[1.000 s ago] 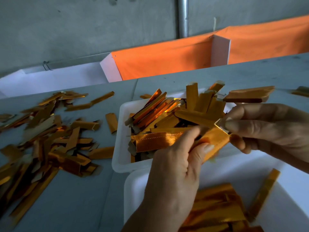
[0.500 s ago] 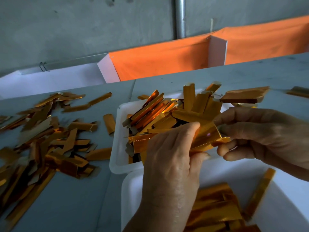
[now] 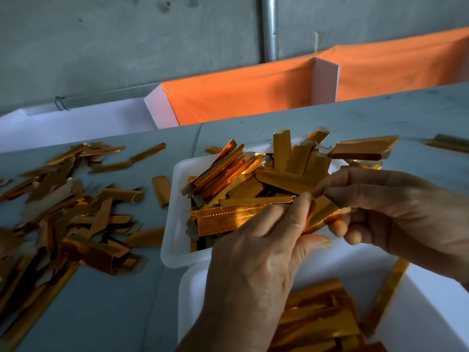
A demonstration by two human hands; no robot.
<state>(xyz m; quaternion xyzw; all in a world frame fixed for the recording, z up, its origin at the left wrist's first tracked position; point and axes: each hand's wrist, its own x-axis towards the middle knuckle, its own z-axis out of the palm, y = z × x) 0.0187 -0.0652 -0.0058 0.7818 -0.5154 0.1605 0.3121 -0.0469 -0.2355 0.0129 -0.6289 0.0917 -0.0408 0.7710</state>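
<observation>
Gold strip (image 3: 323,215) is in the air between both hands, above the near edge of the back tray (image 3: 175,199). Left hand (image 3: 258,262) pinches its left part, forefinger on top and thumb below. Right hand (image 3: 396,207) grips the right end with its fingers curled round it.

Change over the last second: the strip was flatter then, with a pale underside edge showing at the right fingertips. That edge is now gone and the strip looks narrower, creased along its length. The hands have closed in, so the two sets of fingertips almost meet. The left forefinger has come up over the strip.

Judgement: a lengthwise fold is being pressed shut. This piece is nearly finished but not let go.

The heap (image 3: 253,179) of strips in the back tray looks the same as before. Near tray (image 3: 187,301) holds folded pieces (image 3: 317,323), plus one strip leaning (image 3: 388,288) on its right wall. Nothing has been added there, so the drop-off looks like the next step. Loose pile (image 3: 76,219) on the table (image 3: 114,313) to the left is unmoved. Orange cloth (image 3: 241,95) and pipe (image 3: 269,26) are behind.
</observation>
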